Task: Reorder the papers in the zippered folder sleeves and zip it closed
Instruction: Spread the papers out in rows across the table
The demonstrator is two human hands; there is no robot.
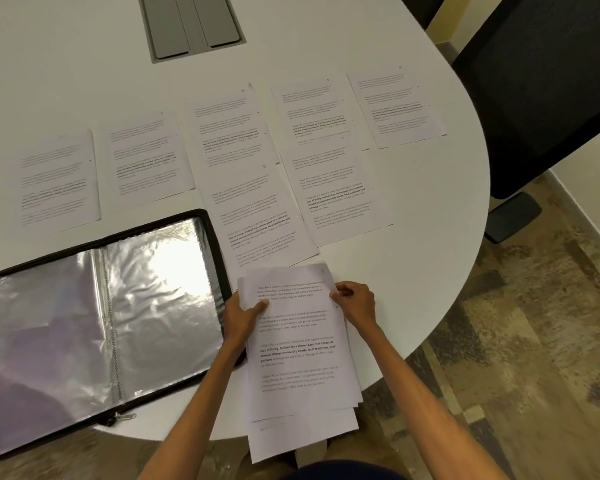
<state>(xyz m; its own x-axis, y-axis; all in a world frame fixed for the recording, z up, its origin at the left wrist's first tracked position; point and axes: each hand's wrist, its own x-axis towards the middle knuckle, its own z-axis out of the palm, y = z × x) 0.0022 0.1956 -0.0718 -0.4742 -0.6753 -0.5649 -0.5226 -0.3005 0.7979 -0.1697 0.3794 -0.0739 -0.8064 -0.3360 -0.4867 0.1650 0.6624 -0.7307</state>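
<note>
a stack of papers [298, 355] is being held at the near edge of the white table [84, 81], just right of the zippered folder [219, 251] — the bottom of the stack is fanned out a bit and hangs off the table edge. the left hand [243, 317] is curled round the stack's left side with the thumb laid flat on the top page, and the right edge near the top is pinched by the right hand [355, 301]. the folder is lying wide open and flat, its clear plastic sleeves [160, 306] catching glare, with the zipper pull [123, 417] seen at its near edge. further back, several printed sheets [58, 180] are spread in a loose row across the table — some overlapped in the middle. a grey panel [191, 26] is set into the tabletop at the far side, and a dark chair [551, 91] is parked off to the right over patterned carpet [516, 341].
</note>
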